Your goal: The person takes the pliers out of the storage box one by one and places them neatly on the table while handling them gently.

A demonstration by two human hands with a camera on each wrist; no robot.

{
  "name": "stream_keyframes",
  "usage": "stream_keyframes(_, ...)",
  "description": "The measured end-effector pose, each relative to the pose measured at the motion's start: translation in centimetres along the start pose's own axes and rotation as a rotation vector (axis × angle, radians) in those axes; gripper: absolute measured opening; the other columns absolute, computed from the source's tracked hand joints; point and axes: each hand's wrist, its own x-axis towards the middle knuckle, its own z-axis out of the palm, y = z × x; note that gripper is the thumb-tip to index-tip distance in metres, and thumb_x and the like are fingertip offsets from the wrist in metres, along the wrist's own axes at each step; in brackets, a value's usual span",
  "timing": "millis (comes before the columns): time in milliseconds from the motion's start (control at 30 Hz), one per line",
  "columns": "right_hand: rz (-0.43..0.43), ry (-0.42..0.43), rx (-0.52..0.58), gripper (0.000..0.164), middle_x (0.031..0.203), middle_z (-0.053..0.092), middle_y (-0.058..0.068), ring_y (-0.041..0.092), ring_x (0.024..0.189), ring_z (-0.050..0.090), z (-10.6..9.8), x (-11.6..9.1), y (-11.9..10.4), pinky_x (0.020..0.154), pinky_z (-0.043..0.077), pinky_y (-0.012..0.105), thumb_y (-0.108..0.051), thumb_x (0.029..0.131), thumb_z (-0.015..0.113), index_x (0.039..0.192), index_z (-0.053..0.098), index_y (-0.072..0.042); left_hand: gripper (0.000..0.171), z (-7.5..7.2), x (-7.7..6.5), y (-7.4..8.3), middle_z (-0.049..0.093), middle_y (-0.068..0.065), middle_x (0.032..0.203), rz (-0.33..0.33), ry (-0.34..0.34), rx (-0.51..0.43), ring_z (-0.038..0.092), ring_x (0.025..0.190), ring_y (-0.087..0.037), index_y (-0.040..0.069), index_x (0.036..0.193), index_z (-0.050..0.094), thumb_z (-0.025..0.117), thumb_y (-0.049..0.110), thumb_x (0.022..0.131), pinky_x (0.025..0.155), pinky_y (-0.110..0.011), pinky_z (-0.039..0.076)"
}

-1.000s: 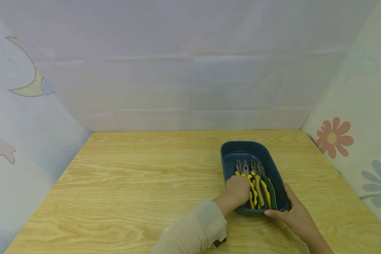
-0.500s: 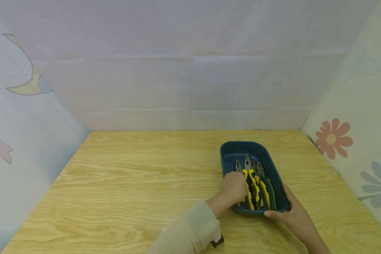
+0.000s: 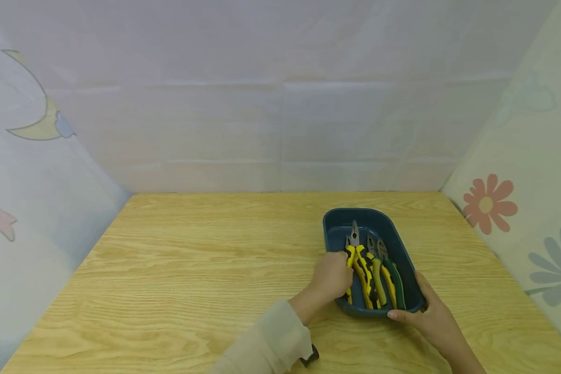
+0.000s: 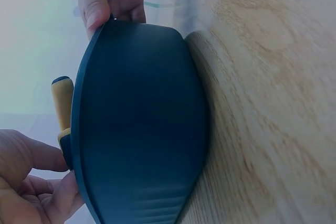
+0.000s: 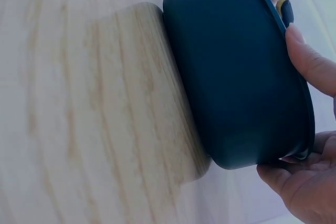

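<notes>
Left hand (image 3: 333,275) grips the yellow pliers (image 3: 362,255), right hand (image 3: 433,318) holds the tray (image 3: 355,216) at its near right corner; pliers lie lengthwise, nose pointing away (left's nearer)!

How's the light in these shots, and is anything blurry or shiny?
Head view: fairly even light, with a thin pale glint inside the dark blue tray; left wrist view: bluish cast, turned sideways, the backdrop washed out; right wrist view: also bluish, table shadowed beside the tray, its grain soft towards the left edge.
</notes>
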Motion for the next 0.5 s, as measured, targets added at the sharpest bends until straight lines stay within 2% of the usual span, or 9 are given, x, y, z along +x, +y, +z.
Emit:
stream_keyframes(167,-0.014,0.015,-0.008,0.109,0.138,-0.006,0.026,0.052,0.118,0.005,0.0,0.0,0.1,0.086,0.015,0.064,-0.033,0.069,0.071,0.137,-0.012,-0.016,0.012,-0.2,-0.2,-0.6,0.05,0.002,0.061,0.003,0.039,-0.059,0.045,0.051,-0.008,0.007,0.076,0.058,0.061,0.018,0.08,0.043,-0.017,0.034)
stream_keyframes(300,-0.011,0.014,-0.006,0.109,0.139,-0.006,0.025,0.052,0.118,0.005,0.1,0.0,0.2,0.086,0.015,0.064,-0.033,0.068,0.072,0.137,-0.012,-0.016,0.015,-0.6,-0.4,-1.0,0.044,0.003,0.056,0.017,0.055,-0.105,0.042,0.047,-0.007,0.007,0.07,0.055,0.06,0.016,0.081,0.041,-0.016,0.032)
stream_keyframes(500,0.011,0.001,-0.015,0.11,0.138,-0.007,0.025,0.052,0.118,0.004,0.0,0.0,0.1,0.086,0.015,0.064,-0.035,0.069,0.071,0.136,-0.013,-0.017,0.014,-1.1,-0.9,-1.2,0.042,0.004,0.055,0.026,0.052,-0.159,0.04,0.045,-0.006,0.006,0.072,0.055,0.058,0.014,0.083,0.039,-0.015,0.032)
